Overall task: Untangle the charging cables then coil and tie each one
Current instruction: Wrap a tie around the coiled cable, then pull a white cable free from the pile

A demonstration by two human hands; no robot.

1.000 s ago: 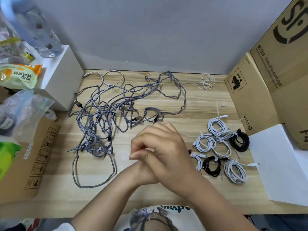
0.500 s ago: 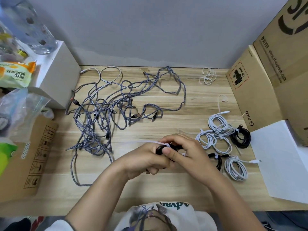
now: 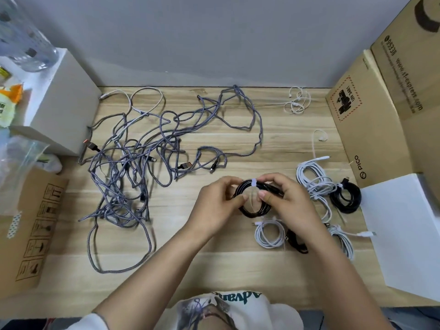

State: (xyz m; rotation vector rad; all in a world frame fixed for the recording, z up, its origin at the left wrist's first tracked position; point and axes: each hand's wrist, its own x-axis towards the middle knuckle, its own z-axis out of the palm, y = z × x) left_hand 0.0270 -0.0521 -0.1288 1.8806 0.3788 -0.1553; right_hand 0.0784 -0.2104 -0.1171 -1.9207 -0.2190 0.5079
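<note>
Both hands hold one black coiled cable [image 3: 253, 203] just above the desk [image 3: 214, 263], near its middle front. The left hand [image 3: 217, 206] grips the coil's left side with curled fingers. The right hand [image 3: 289, 201] grips the right side, its fingers curled over the top strands and its thumb inside the loop. A white tie [image 3: 253, 182] wraps the top of the coil, between the two hands. A second pale strip seems to run down across the loop, but it is too blurred to confirm.

A tangled grey braided cable mass [image 3: 128, 175] lies spread across the left and middle of the desk, well apart from the held coil. Its loops reach the back edge near the wall.

Finished coils lie at the right. White coiled cables [image 3: 314, 179] rest beside a second black coil [image 3: 345, 198]. A further white coil [image 3: 270, 234] lies at the front, just below the right hand. A small white earphone cable [image 3: 297, 101] lies at the back right.

A cardboard box [image 3: 371, 120] stands at the right edge. A white box [image 3: 59, 103] stands at the back left.
</note>
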